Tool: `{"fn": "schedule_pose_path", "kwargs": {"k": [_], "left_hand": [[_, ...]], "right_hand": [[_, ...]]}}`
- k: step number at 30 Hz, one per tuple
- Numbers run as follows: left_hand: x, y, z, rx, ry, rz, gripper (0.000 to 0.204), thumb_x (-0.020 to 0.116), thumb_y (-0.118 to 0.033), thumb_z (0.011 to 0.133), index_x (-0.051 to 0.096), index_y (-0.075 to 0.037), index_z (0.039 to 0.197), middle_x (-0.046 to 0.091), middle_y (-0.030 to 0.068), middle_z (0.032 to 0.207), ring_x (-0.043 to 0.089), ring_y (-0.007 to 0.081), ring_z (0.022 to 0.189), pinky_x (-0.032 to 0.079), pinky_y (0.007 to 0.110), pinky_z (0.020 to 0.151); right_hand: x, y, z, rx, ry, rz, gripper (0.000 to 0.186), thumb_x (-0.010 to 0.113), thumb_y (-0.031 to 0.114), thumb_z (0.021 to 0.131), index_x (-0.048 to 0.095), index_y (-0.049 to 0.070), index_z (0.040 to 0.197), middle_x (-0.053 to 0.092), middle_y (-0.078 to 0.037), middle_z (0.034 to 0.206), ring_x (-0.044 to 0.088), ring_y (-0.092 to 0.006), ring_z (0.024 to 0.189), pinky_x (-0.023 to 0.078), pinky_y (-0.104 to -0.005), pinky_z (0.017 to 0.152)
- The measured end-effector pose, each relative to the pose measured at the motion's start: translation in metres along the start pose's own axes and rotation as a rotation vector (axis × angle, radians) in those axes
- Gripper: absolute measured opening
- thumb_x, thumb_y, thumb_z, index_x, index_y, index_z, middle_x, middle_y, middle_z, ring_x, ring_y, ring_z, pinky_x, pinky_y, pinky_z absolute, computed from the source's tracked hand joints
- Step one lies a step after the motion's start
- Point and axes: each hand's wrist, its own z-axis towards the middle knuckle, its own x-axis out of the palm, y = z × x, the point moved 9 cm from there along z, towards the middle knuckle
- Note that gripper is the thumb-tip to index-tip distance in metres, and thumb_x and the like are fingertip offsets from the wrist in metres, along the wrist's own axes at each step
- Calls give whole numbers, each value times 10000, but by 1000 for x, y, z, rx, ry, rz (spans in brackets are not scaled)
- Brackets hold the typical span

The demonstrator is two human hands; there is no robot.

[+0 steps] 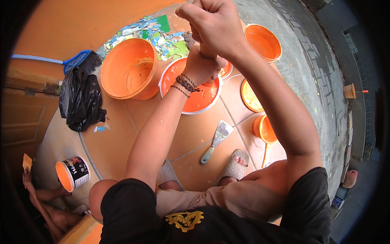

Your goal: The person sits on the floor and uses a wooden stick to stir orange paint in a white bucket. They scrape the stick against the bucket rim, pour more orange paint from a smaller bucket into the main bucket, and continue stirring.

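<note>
Both my hands are closed one above the other on an upright stick [208, 52], mostly hidden by my fingers. My right hand [217, 28] is the upper fist; my left hand [203, 67], with braided bracelets at its wrist, grips lower. Below them stands a white-rimmed bucket [221, 86] of orange paint [195, 103], and the stick's lower end seems to reach into it. A large orange bucket [130, 69] stands to its left. On the tiles nearer to me lies a paint scraper [216, 140].
An orange dipper [266, 129], a paint-smeared lid [252, 96] and another orange bucket [263, 42] are at the right. Paint flakes [162, 38] lie along the wall. Left are a black plastic bag [81, 99], a paint can [79, 173] and another person's hand [27, 179].
</note>
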Motion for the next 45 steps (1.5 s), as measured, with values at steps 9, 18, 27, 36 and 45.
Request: {"fn": "schedule_pose_path", "kwargs": {"k": [9,18,27,36,45], "left_hand": [[-21,7,-31,-172,79,110,197,651,-32,740,483,-34,637,532,43,504,514,126,403,413,268,387],[-60,-2,-15,-59,-54,263,260,677,-81,753,520,-31,553,538,42,489,506,112,402,392,271,375],[-53,-10,27,236,-28,385,267,656,-53,769,531,-25,534,550,56,477,538,129,400,409,272,372],[-6,4,25,15,64,-36,177,634,18,732,524,0,594,547,68,497,531,143,398,414,276,382],[5,8,-8,-180,161,8,178,659,-23,722,515,-18,617,529,54,493,507,144,389,409,282,389]], "right_hand": [[7,-7,-10,20,-43,145,287,644,189,768,588,-31,593,535,-21,508,481,-75,491,408,-255,459],[18,-7,-1,-207,-193,285,292,626,152,838,536,21,593,487,15,521,437,-47,509,371,-249,459],[9,7,11,-269,-193,44,321,623,131,839,499,4,570,447,-4,496,417,-47,507,348,-269,447],[-15,3,17,-27,-116,-95,318,606,187,833,557,2,580,527,-41,500,479,-73,483,400,-269,460],[-15,-35,3,145,-88,329,283,621,202,891,543,79,648,509,7,527,447,-61,432,363,-227,404]]}}
